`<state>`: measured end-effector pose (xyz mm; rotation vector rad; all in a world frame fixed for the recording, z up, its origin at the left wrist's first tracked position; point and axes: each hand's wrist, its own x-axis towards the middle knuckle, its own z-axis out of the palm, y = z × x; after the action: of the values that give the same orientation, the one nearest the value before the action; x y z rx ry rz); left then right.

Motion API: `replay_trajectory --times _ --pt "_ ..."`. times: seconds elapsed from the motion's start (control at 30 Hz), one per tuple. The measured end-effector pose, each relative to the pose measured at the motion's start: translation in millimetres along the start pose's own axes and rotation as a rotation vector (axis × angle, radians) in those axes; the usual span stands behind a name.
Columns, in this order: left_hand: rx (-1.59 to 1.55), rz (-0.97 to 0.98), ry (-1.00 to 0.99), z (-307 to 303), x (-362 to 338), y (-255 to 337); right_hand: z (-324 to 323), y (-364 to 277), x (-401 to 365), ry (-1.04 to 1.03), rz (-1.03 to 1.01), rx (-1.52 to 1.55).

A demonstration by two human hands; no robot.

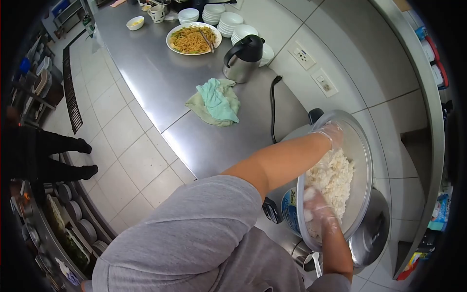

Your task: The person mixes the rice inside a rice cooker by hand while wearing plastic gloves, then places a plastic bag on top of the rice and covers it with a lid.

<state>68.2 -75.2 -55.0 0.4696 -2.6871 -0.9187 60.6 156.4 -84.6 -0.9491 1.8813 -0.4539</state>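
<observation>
Both of my hands are inside a large, deep rice pot (pixel 362 146) with a pale grey inner wall, and both wear clear plastic gloves. Cooked white rice (pixel 335 177), in loose clumps, lies against its inside. My left hand (pixel 333 134) reaches to the far end of the pot, just above the rice; its fingers are mostly hidden. Near the closer rim, my right hand (pixel 319 208) has its fingers curled around what looks like a white clump of rice. A blue label (pixel 290 207) and a black handle (pixel 271 210) show on the outside of the cooker.
A metal lid (pixel 372 236) lies beside the pot. On the steel counter (pixel 151 68) are a crumpled green cloth (pixel 216 102), a steel jug (pixel 243 58), a noodle plate (pixel 193 39), stacked white bowls (pixel 229 22) and a black cord (pixel 274 109). Another person's legs (pixel 63 153) show at left.
</observation>
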Motion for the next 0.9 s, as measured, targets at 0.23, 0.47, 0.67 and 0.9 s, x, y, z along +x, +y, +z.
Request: replay_trajectory --times 0.23,0.47,0.67,0.9 --pt "-0.03 -0.074 -0.001 44.5 42.8 -17.8 -107.5 -9.4 8.7 0.8 -0.071 0.355" --pt "0.277 0.02 -0.041 21.4 15.5 -6.3 -125.7 12.6 14.5 0.981 -0.288 0.094" --pt "0.181 -0.056 -0.185 -3.0 -10.6 31.2 -141.7 29.3 2.2 0.844 -0.434 -0.367" --pt "-0.177 -0.417 -0.902 17.7 -72.0 116.5 -138.6 47.5 -97.7 0.095 0.455 -0.224"
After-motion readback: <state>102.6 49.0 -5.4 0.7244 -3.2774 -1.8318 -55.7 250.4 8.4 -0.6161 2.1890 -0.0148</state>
